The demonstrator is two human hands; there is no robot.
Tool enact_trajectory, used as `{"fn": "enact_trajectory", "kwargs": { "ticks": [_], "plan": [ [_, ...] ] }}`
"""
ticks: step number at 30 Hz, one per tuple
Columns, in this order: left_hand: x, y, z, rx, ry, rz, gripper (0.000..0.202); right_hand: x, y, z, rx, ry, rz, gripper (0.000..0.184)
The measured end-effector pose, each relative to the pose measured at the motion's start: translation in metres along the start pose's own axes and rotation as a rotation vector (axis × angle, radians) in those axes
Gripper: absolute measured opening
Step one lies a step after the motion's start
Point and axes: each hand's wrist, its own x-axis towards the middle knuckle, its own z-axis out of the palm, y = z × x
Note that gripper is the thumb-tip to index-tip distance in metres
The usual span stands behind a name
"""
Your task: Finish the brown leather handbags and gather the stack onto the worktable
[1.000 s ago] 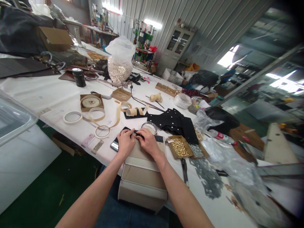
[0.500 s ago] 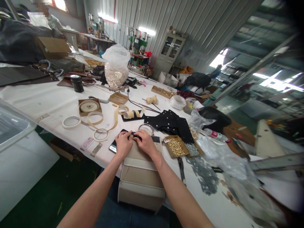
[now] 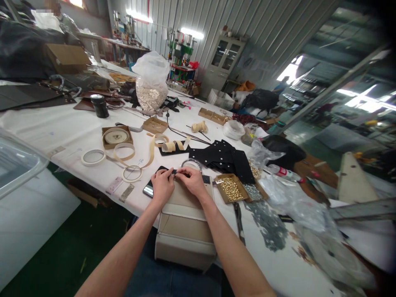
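A beige bag-like piece (image 3: 185,222) with folded panels lies at the table's front edge, partly over my lap. At its far end my left hand (image 3: 163,186) and my right hand (image 3: 192,182) meet, fingertips close together. Both pinch a small dark strip (image 3: 175,172), mostly covered by the fingers. Under and beside my left hand lies a black phone (image 3: 149,189). Just beyond my right hand sits a clear ring-shaped roll (image 3: 192,164). A cardboard box of gold studs (image 3: 230,189) stands right of the beige piece.
Tape rolls (image 3: 93,157) and beige tape (image 3: 151,152) lie to the left. Black punched pieces (image 3: 221,159) are stacked ahead. Silver studs (image 3: 253,192), a dark-handled tool (image 3: 239,222) and plastic bags (image 3: 297,202) are on the right. A bag of pale pieces (image 3: 152,93) stands farther back.
The fingertips have shifted slightly around the dark strip, the right fingers now more bunched together. The view has moved a little; the beige piece stays in place.
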Motion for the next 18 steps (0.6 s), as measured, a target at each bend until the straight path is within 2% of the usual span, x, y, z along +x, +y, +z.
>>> {"fn": "enact_trajectory", "kwargs": {
  "ticks": [5,10,15,18],
  "plan": [
    [-0.0013,0.0011,-0.0007,-0.001,0.010,0.014,0.037,-0.0013,-0.0045,0.0042,-0.070,0.015,-0.029,0.016],
    [-0.0014,0.0006,-0.0010,-0.003,0.007,0.020,0.038,-0.0040,-0.0055,0.0089,-0.235,0.056,-0.124,0.010],
    [-0.0009,0.0000,-0.0010,0.001,0.001,0.013,0.037,-0.0056,-0.0049,0.0088,-0.306,0.121,-0.186,0.020],
    [-0.0008,0.0006,-0.0014,-0.005,0.001,0.016,0.037,-0.0071,-0.0068,0.0081,-0.336,0.093,-0.199,0.004]
  ]
}}
